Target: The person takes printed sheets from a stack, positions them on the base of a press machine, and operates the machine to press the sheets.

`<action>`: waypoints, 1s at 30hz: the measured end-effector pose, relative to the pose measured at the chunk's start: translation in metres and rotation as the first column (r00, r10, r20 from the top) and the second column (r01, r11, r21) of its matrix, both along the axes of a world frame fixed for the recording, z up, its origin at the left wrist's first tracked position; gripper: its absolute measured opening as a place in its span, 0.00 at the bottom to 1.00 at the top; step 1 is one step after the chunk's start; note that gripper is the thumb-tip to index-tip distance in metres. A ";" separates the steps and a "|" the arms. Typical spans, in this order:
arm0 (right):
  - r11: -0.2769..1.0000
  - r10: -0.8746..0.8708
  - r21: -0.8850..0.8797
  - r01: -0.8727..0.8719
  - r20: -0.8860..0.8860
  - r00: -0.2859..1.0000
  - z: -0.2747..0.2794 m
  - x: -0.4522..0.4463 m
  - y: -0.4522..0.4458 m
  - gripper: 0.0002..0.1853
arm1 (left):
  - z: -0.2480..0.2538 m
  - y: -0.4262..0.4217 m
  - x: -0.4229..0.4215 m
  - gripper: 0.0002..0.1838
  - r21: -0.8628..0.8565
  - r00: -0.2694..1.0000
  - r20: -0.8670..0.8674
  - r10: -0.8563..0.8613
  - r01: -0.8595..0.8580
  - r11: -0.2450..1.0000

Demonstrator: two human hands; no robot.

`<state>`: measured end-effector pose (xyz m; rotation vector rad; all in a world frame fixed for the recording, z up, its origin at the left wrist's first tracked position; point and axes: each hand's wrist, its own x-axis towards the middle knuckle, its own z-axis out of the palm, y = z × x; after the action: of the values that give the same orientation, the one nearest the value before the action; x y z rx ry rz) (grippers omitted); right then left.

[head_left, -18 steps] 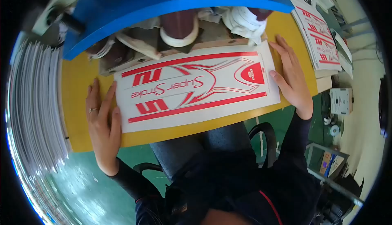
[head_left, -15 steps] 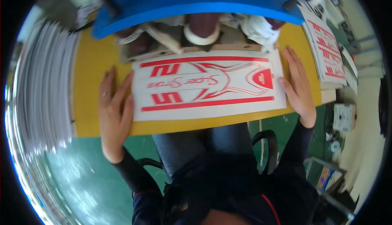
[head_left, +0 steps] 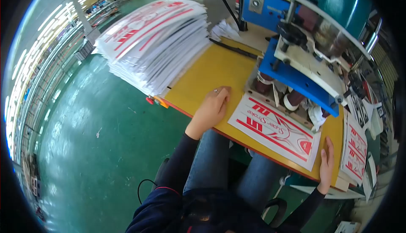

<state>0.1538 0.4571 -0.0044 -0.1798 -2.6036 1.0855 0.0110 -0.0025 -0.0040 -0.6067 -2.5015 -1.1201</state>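
Note:
A white sheet (head_left: 275,132) printed in red with "Super Stroke" lies flat on the yellow tabletop (head_left: 198,79), below the blue plate (head_left: 296,83) of a press. My left hand (head_left: 209,111), with a ring on one finger, rests at the table's front edge, left of the sheet and apart from it. Its fingers curl under, tips hidden, and no object shows in them. My right hand (head_left: 326,167) lies just beyond the sheet's right end, fingers stretched out and thumb apart, holding nothing. Dark rounded pads (head_left: 292,100) with white bands hang under the plate.
A tall stack of printed sheets (head_left: 156,43) stands at the table's far left. More red-printed sheets (head_left: 354,150) lie at the right. A red knob (head_left: 149,100) sits at the table's left corner. Behind the press is a blue control panel (head_left: 262,0). Green floor (head_left: 105,148) surrounds the table.
The view has swung left, bringing the whole stack and the press into sight. My left hand's fingers have gone from spread beside the sheet to curled. The right hand stays by the sheet's right end.

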 end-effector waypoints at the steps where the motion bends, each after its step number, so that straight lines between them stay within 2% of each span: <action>1: 1.000 0.001 -0.009 -0.001 0.000 1.000 -0.001 0.000 0.001 0.26 | 0.000 -0.001 -0.001 0.06 0.044 0.997 -0.076 -0.016 0.019 0.999; 3: 1.000 -0.002 -0.025 0.002 0.006 1.000 -0.001 0.001 0.002 0.25 | -0.003 -0.002 -0.004 0.06 0.125 0.973 -0.225 -0.045 0.075 0.989; 4: 1.000 0.008 -0.029 -0.008 -0.002 1.000 -0.002 0.001 0.002 0.24 | -0.005 -0.002 -0.004 0.06 0.126 0.973 -0.229 -0.035 0.066 0.990; 13: 0.994 0.053 0.096 -0.052 -0.009 0.999 -0.005 0.000 0.003 0.23 | -0.006 -0.004 -0.001 0.07 0.113 0.985 -0.170 -0.026 0.046 0.993; 21: 0.989 0.049 0.139 -0.049 0.000 0.999 -0.006 0.000 0.003 0.23 | -0.005 -0.002 0.000 0.06 0.162 0.983 -0.180 0.028 0.002 0.987; 30: 0.985 0.036 0.170 -0.037 0.010 0.999 -0.005 0.000 0.000 0.22 | -0.009 -0.004 -0.001 0.05 0.133 0.985 -0.172 0.020 0.003 0.991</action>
<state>0.1542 0.4575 -0.0093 -0.0967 -2.6993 0.8695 0.0100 -0.0068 -0.0127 -0.6276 -2.2611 -1.1671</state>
